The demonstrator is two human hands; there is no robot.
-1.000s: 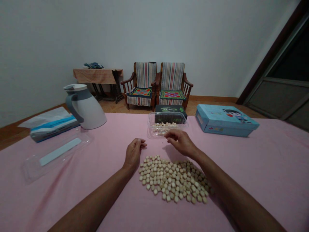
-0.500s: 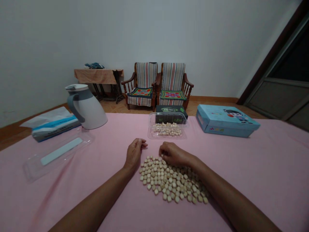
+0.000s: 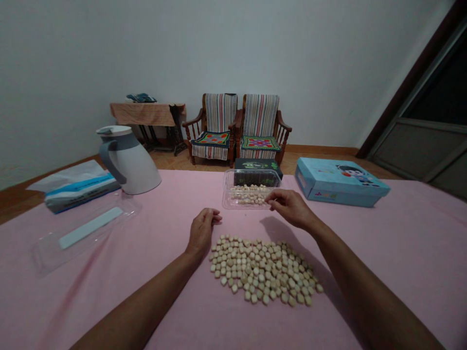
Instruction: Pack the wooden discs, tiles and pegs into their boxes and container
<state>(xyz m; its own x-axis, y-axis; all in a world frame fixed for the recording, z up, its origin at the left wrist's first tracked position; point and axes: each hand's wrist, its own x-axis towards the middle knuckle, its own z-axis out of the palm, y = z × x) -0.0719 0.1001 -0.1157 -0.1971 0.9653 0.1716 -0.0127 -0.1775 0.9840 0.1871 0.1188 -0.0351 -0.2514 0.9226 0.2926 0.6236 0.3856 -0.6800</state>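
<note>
A spread of small, pale, rounded-square pieces [image 3: 260, 270], like wooden beads, lies on the pink cloth in front of me. Beyond it stands a clear plastic container [image 3: 228, 203] with more such pieces [image 3: 250, 194] inside. My right hand [image 3: 290, 206] is raised at the container's front right corner, thumb and fingertips pinched together. What is between those fingertips, if anything, is too small to make out. On the cloth, left of the spread's far edge, rests my left hand [image 3: 203, 229], its fingers loosely extended to the right and nothing visible in them.
A clear lid [image 3: 126, 209] with a pale strip lies at left, near a tissue pack [image 3: 82, 189] and a white-grey jug [image 3: 134, 163]. Behind the container is a black box [image 3: 257, 165]; a light-blue box [image 3: 339, 182] stands at right. Two chairs are beyond the table.
My right hand has lifted off the far edge of the spread and moved forward and right to the container's front corner. My left hand has stayed in place.
</note>
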